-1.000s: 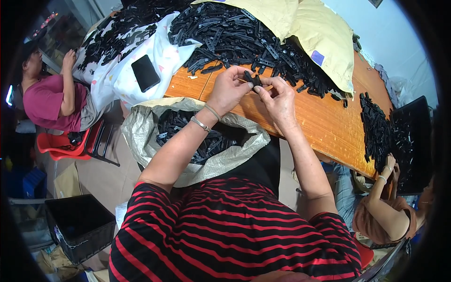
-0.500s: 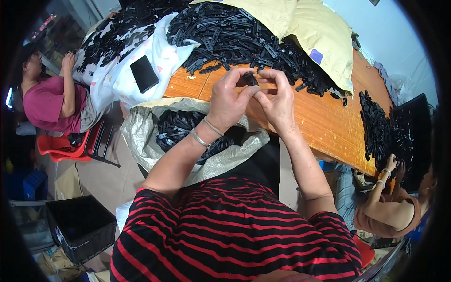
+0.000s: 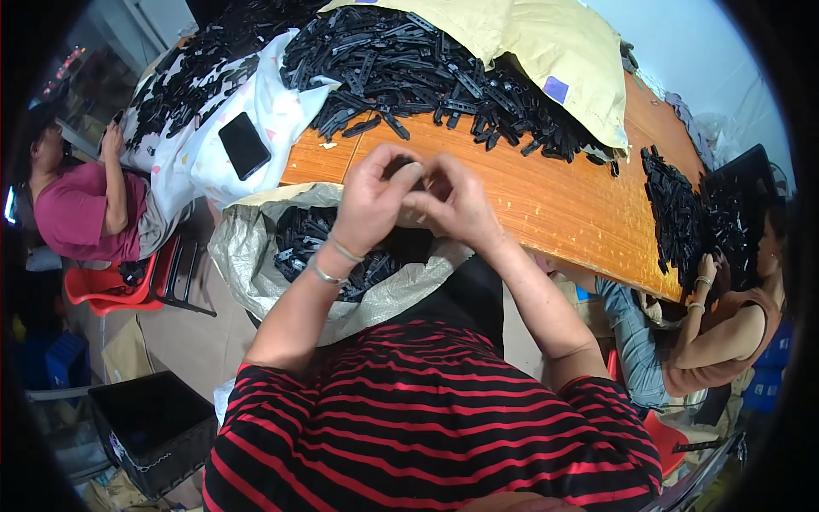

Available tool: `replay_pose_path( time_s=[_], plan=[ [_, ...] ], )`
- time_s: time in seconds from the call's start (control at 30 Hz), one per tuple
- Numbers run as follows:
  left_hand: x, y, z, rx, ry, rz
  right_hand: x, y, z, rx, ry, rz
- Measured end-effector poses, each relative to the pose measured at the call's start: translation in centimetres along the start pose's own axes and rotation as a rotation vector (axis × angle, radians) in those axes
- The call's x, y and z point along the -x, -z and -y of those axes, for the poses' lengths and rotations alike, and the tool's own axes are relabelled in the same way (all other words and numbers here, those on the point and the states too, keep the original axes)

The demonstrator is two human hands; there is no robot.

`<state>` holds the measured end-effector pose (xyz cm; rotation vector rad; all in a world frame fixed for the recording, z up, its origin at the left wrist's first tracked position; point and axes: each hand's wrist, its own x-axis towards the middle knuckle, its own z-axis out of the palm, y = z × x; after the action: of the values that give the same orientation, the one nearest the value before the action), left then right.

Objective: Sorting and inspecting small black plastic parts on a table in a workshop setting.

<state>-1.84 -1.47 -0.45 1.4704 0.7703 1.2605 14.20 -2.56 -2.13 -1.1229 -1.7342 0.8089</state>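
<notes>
Both my hands are together above the near edge of the table, in front of the open sack. The fingers of my left hand (image 3: 368,205) are closed round a small black plastic part (image 3: 399,163), mostly covered by thumb and fingertips. Pressed up against it is my right hand (image 3: 461,203), its fingers bent in and its thumb meeting the left one; a dark bit shows between these fingers too. Below my left wrist, the woven sack (image 3: 232,247) holds many loose black plastic parts (image 3: 299,243). A big heap of long black plastic clips (image 3: 384,60) covers the table's far side.
The wooden table (image 3: 546,209) also bears yellowish paper sacks (image 3: 563,51) and a smaller black pile (image 3: 670,205). A phone (image 3: 245,145) lies on white cloth at left. One person (image 3: 90,205) sits at left, another (image 3: 725,333) at right. A black crate (image 3: 153,427) stands on the floor.
Both hands have moved left and a little toward me, from over the table nearer to the sack, still with the black plastic part. The view has shifted slightly.
</notes>
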Motion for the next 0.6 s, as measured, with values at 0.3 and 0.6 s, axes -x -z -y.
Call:
replay_pose_path(
  time_s=[0.3,0.6],
  plan=[
    [1.8,7.5,-2.6,-0.471,0.183,0.366,-2.1,6.3,-2.8,0.372,-0.106,-0.081],
    [-6.2,6.8,3.9,-1.104,-0.197,-0.037,-4.3,9.7,-8.3,0.950,0.056,0.004]
  ],
)
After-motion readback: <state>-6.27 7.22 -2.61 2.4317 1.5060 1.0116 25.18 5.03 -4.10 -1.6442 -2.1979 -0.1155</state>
